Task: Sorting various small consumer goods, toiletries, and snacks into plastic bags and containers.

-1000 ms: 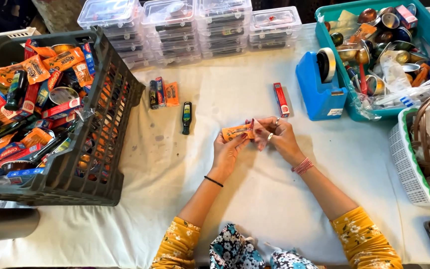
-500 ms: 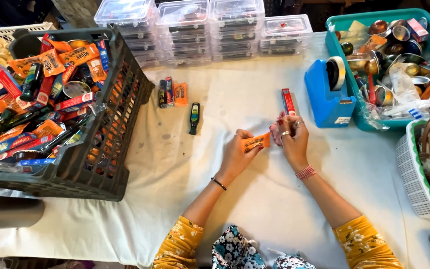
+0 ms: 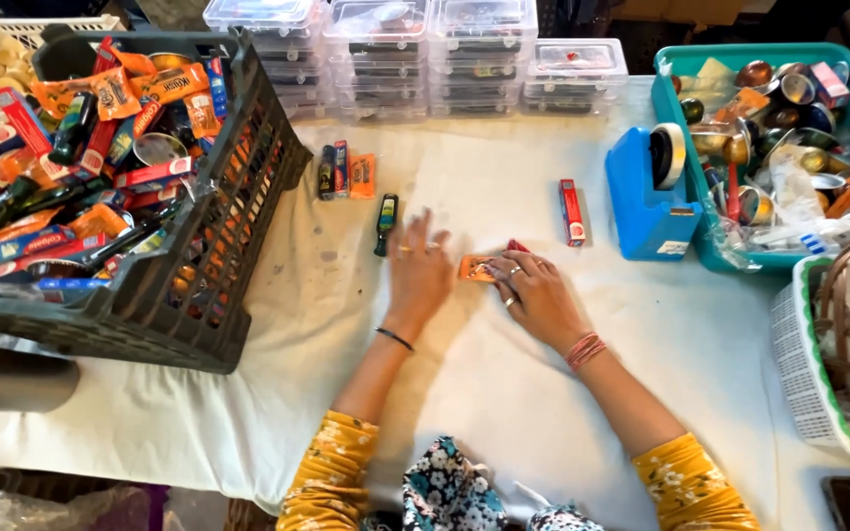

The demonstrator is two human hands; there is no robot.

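My left hand lies flat on the white cloth with its fingers spread and holds nothing. A small dark bottle lies just beyond its fingertips. My right hand rests palm down beside it, its fingers pressing an orange sachet onto the cloth between the two hands. A small red piece peeks out above the right fingers.
A grey crate full of sachets, tubes and bottles stands at the left. Stacked clear boxes line the back. A red box, a blue tape dispenser, a teal tray and a white basket are at the right.
Both hands have come down from holding the orange sachet in the air to the cloth. My left hand has let go and spread flat; the right presses the sachet down.
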